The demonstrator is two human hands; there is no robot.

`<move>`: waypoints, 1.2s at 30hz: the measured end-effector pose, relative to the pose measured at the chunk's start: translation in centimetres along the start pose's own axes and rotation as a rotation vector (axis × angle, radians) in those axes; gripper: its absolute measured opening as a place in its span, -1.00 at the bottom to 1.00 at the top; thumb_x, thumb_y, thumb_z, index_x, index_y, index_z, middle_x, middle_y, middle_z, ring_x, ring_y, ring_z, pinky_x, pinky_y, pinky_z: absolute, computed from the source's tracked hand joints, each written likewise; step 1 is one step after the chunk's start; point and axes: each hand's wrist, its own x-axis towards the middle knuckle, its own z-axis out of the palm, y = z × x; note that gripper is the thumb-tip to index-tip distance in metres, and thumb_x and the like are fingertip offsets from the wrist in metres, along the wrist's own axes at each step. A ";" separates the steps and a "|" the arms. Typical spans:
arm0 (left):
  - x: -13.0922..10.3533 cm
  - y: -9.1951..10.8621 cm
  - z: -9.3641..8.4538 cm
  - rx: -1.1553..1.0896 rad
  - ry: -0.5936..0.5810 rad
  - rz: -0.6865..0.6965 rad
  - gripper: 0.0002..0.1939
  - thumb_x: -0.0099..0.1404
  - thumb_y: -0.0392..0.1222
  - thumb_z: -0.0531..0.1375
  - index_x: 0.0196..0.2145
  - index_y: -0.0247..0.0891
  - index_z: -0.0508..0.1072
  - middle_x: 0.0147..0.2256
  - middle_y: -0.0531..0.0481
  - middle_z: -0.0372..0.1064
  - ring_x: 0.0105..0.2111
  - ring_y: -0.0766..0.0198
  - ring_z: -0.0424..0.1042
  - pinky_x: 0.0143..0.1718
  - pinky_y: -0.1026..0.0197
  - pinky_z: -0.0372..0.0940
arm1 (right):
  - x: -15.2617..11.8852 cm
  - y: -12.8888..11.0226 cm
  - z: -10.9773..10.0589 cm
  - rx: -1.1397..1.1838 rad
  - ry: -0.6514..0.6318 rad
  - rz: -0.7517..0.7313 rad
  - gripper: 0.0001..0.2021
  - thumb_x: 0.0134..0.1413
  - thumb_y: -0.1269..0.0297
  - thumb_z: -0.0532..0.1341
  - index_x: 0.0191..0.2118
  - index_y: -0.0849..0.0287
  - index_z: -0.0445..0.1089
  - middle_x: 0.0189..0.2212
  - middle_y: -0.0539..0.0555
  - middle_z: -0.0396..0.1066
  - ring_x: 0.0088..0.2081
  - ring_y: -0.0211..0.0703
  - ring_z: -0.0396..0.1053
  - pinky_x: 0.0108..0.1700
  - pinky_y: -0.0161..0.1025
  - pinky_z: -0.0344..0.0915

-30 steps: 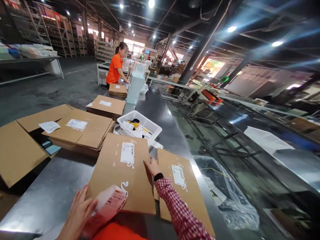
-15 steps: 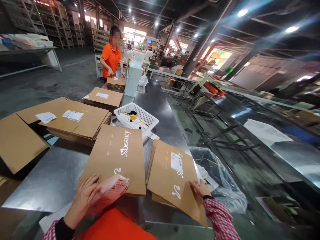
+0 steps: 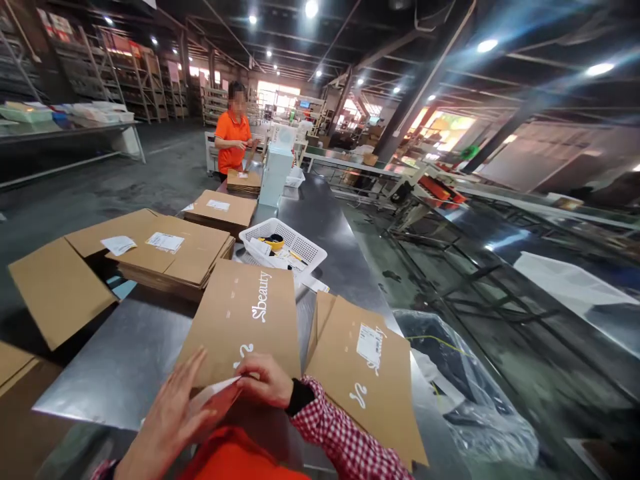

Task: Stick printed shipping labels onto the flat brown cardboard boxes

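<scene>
Flat on the table in front of me lies a brown cardboard carton [image 3: 250,300] printed with white "beauty" lettering. A label sheet [image 3: 213,393] lies over the carton's near edge, part of it hidden by my hands. My left hand [image 3: 173,410] holds this sheet at its left side, the fingers stretched out and the thumb along the paper. With thumb and fingertips, my right hand [image 3: 265,381] pinches the sheet's upper right corner. To the right, a labelled flat carton [image 3: 375,373] rests on others, with a white shipping label [image 3: 369,341] across its lettering.
Folded carton stacks [image 3: 170,253] fill the table's left side. A white basket [image 3: 315,253] holds tape and papers. Clear plastic wrap [image 3: 495,400] hangs at the right edge. A co-worker in an orange shirt [image 3: 233,137] stands at the far end, beside a pale tall box [image 3: 276,173].
My right hand has left the right-hand carton and moved left to grip the sheet's corner. The view has shifted slightly. The co-worker's hands have risen from the far stack.
</scene>
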 end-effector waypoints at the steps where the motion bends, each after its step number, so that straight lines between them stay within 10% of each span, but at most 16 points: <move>1: 0.7 1.1 -0.5 -0.084 -0.005 -0.035 -0.45 0.25 0.12 0.10 0.10 -0.22 0.31 0.00 -0.14 0.45 -0.03 0.11 0.46 -0.08 0.16 0.41 | 0.5 -0.5 0.0 -0.001 -0.006 0.002 -0.67 0.13 0.01 0.14 -0.33 0.15 0.49 -0.47 0.05 0.44 -0.40 -0.23 0.34 -0.31 -0.28 0.26; 5: 3.4 3.9 -1.7 -0.293 -0.065 -0.212 -0.67 0.37 0.03 -0.03 -0.22 -0.11 0.46 -0.30 0.08 0.56 -0.31 0.31 0.55 -0.32 0.37 0.42 | 2.1 -1.4 1.6 0.062 0.178 0.158 -0.71 0.07 0.02 0.21 -0.35 0.14 0.50 -0.53 0.00 0.44 -0.47 -0.26 0.32 -0.39 -0.31 0.24; 10: 4.2 2.2 -0.8 -0.217 0.039 -0.271 -0.56 0.35 0.13 -0.05 -0.44 -0.18 0.44 -0.55 0.07 0.47 -0.55 0.32 0.47 -0.51 0.36 0.33 | 3.1 -0.3 3.7 0.138 0.378 0.227 -0.75 0.12 0.09 0.16 -0.39 0.15 0.46 -0.50 0.01 0.44 -0.43 -0.25 0.34 -0.35 -0.31 0.28; 16: 1.9 -3.5 -0.1 -0.101 -0.130 -0.085 -0.62 0.37 0.05 -0.04 -0.34 -0.10 0.53 -0.45 0.06 0.55 -0.48 0.27 0.54 -0.49 0.36 0.35 | 7.3 4.3 -4.3 0.129 0.698 0.324 -0.71 0.10 0.00 0.07 -0.35 0.15 0.28 -0.56 -0.05 0.27 -0.55 -0.27 0.26 -0.50 -0.31 0.26; 22: 0.8 -5.9 2.2 0.047 -0.101 0.127 -0.72 0.34 -0.05 0.05 -0.38 -0.10 0.53 -0.33 0.01 0.52 -0.28 0.21 0.52 -0.20 0.17 0.42 | 12.8 9.1 -10.6 -0.285 0.414 0.434 -0.56 -0.20 0.17 0.29 -0.14 0.19 0.26 -0.38 0.00 0.40 -0.39 -0.19 0.36 -0.31 -0.25 0.31; 29: 1.1 -6.8 4.5 -0.028 0.047 0.109 -0.72 0.33 -0.03 0.06 -0.21 -0.15 0.54 -0.20 -0.03 0.55 -0.11 0.18 0.50 -0.01 0.09 0.40 | 14.3 10.0 -9.5 -0.550 0.175 0.511 -0.31 -0.24 0.28 0.35 0.09 0.27 0.17 -0.04 0.26 0.35 0.00 0.03 0.30 0.04 -0.07 0.22; 33: 1.2 -6.5 4.1 -0.118 -0.010 0.009 -0.66 0.35 -0.02 0.02 -0.28 -0.13 0.57 -0.17 -0.04 0.55 -0.08 0.17 0.48 0.03 0.07 0.37 | 14.1 9.1 -6.7 -0.811 0.215 0.555 -0.03 -0.16 0.05 0.33 0.29 0.38 -0.12 0.25 0.49 -0.08 0.21 0.27 0.04 0.16 0.09 0.05; 36: 1.2 -6.3 4.1 -0.129 -0.020 -0.042 -0.63 0.36 -0.01 0.00 -0.30 -0.14 0.57 -0.17 -0.05 0.55 -0.07 0.16 0.48 0.05 0.04 0.35 | 14.3 9.1 -3.8 -0.943 0.142 0.414 -0.27 0.10 -0.06 0.09 0.29 0.20 -0.05 0.31 0.30 -0.11 0.30 0.19 -0.13 0.25 0.17 -0.23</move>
